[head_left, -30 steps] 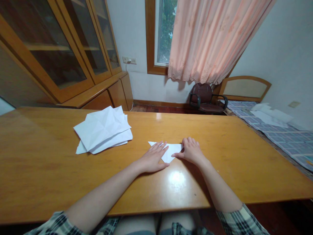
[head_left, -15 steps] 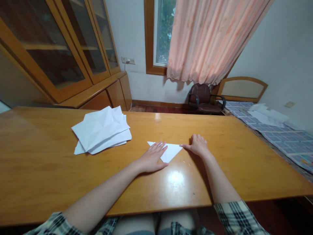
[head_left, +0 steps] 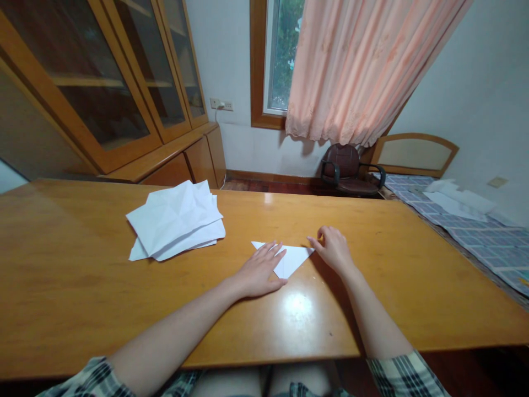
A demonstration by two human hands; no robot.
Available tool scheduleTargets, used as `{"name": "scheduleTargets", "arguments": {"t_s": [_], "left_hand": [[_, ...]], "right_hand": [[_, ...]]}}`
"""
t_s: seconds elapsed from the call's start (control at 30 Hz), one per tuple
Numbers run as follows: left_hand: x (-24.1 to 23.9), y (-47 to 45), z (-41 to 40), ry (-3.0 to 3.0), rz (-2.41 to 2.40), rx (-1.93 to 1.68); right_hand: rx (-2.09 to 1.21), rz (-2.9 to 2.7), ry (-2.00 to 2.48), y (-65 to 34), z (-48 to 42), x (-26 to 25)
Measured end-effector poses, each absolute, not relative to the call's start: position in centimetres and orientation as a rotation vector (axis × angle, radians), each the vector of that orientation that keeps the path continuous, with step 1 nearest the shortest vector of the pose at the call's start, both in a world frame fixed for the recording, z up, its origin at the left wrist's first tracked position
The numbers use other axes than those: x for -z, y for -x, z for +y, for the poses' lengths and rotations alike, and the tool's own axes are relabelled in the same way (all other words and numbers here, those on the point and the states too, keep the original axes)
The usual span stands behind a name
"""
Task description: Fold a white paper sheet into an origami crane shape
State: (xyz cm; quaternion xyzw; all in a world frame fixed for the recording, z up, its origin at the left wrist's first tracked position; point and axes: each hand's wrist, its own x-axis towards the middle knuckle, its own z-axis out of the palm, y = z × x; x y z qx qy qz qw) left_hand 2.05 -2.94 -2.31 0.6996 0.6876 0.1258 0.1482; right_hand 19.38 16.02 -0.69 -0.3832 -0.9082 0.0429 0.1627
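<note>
A white sheet of paper folded into a triangle (head_left: 294, 257) lies flat on the wooden table (head_left: 74, 275), its point toward me. My left hand (head_left: 259, 270) rests flat on the triangle's left half, fingers stretched out and slightly spread. My right hand (head_left: 333, 247) sits at the triangle's right corner, fingers curled, with the fingertips pinching or pressing that corner.
A loose pile of creased white sheets (head_left: 177, 220) lies on the table to the left of the triangle. Behind the table stand a glass-door wooden cabinet (head_left: 103, 82), a dark office chair (head_left: 349, 168) and a bed (head_left: 467, 220) with white papers on it, at right.
My right hand slid from on top of the triangle out to its right corner. The left hand stayed flat on the paper. The view shifted slightly.
</note>
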Motion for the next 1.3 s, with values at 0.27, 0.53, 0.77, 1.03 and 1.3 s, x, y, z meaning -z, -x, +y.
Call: {"name": "scheduleTargets", "arguments": {"t_s": [0.27,0.53,0.77,1.03,1.3], "left_hand": [[2.8,-2.4,-3.1,-2.095,2.038,-0.437],[2.9,-0.9,-2.2,-2.041,2.173,-0.435],[3.2,-0.8,-2.1,-2.054,2.239,-0.455],[3.1,-2.0,-2.4,-2.008,2.395,-0.458],[2.9,0.3,-1.7,-1.989,2.426,-0.576]], "right_hand": [[-0.213,-2.938,0.69,-17.5,11.2,0.8],[-0.084,-2.745,0.768,-16.4,12.0,2.1],[-0.108,-2.725,0.738,-15.9,12.5,2.5],[-0.132,-2.785,0.619,-16.3,11.1,2.0],[-0.17,-2.832,0.622,-16.2,11.3,2.2]]}}
